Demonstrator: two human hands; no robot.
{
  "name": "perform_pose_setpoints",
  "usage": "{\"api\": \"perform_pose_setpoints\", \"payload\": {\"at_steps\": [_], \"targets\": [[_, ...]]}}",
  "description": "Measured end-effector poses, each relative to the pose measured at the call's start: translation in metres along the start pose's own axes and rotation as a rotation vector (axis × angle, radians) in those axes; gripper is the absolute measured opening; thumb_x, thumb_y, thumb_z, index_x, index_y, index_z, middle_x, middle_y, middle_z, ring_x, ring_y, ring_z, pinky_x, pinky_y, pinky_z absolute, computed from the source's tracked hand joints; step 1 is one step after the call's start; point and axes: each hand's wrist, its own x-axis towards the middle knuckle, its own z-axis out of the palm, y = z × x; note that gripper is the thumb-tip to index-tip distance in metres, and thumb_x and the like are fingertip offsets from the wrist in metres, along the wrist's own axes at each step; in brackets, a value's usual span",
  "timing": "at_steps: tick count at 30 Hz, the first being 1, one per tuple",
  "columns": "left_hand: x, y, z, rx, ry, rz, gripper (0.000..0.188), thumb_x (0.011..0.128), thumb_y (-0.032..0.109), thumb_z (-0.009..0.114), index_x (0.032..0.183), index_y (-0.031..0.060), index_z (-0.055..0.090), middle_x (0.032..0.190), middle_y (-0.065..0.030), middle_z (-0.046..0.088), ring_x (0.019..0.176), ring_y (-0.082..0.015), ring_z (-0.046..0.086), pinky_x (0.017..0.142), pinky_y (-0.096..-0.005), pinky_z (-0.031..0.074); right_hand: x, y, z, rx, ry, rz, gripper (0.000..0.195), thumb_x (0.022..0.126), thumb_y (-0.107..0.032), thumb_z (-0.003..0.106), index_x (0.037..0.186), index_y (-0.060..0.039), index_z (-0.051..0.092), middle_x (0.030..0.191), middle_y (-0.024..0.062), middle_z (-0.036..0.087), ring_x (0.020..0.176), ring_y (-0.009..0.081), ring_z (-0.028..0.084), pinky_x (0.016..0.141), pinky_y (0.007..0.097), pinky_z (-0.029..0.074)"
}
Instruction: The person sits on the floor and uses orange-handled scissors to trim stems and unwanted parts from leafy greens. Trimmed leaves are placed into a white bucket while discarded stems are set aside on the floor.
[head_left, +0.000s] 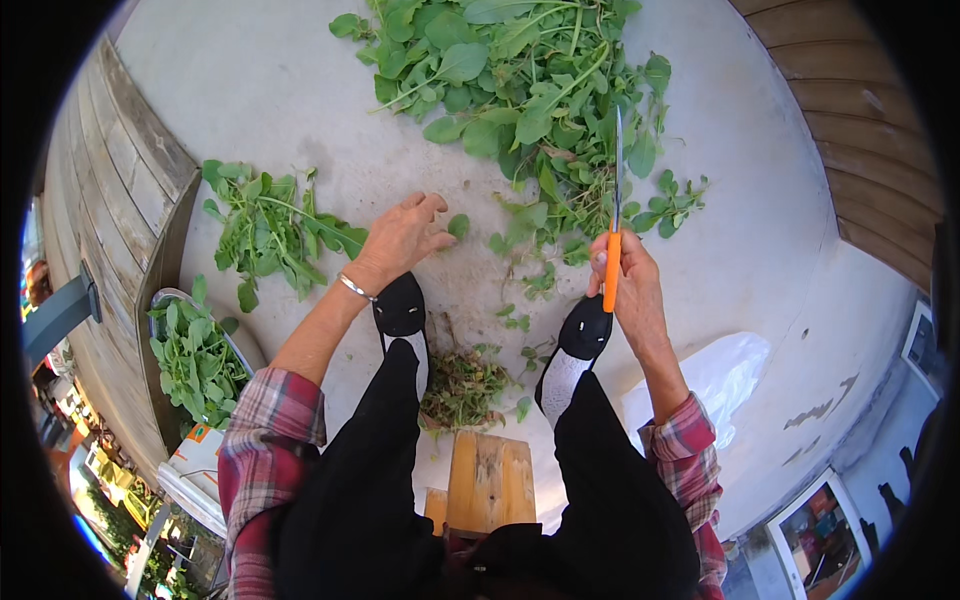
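In my right hand (630, 274) is a knife (615, 217), its orange handle gripped and its narrow blade pointing away from me. The blade tip overlaps the near right side of a large heap of leafy greens (517, 82) on the concrete floor. My left hand (405, 232) hovers above the floor with its fingers spread and nothing in them. Close to its fingertips lies a single loose green leaf (458, 226). A smaller pile of greens (270, 225) rests to the left of that hand.
An oval basin (244, 352) filled with greens stands at the left, beside weathered wooden boards (120, 165). Dry leaf trimmings (465, 386) lie between my black shoes, before a wooden stool (491, 480). A white plastic bag (720, 382) is at the right.
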Motion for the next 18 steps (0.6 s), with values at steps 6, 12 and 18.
{"api": "perform_pose_setpoints", "payload": {"at_steps": [6,12,18], "targets": [[-0.02,-0.007,0.058,0.11,0.018,-0.13,0.036,0.076,0.016,0.074,0.102,0.0066,0.052,0.097,-0.012,0.057,0.087,-0.0336,0.061,0.071,-0.0423,0.051,-0.006,0.015,0.009,0.167,-0.029,-0.021,0.013,0.095,-0.016,0.059,0.096,-0.0042,0.053,0.08,0.0013,0.056,0.057,0.0084,0.053,0.053,0.0222,0.044],[-0.021,0.012,0.053,0.073,0.29,-0.116,0.026,0.081,0.008,0.067,0.103,0.0033,0.054,0.088,-0.0142,0.06,0.076,-0.0344,0.062,0.068,-0.0386,0.05,-0.018,0.042,-0.011,0.192,0.014,0.033,0.013,0.096,-0.016,0.058,0.097,-0.0041,0.052,0.078,0.0017,0.055,0.057,0.0087,0.053,0.053,0.0223,0.044],[-0.012,-0.008,0.04,-0.748,0.165,-0.478,0.012,0.09,0.009,0.063,0.099,0.0043,0.056,0.101,-0.0148,0.066,0.088,-0.0259,0.067,0.075,-0.0364,0.053,-0.022,0.039,-0.008,0.197,-0.024,0.038,0.015,0.097,-0.018,0.058,0.096,-0.0041,0.052,0.077,0.0015,0.054,0.056,0.0094,0.053,0.053,0.0228,0.045]]}}
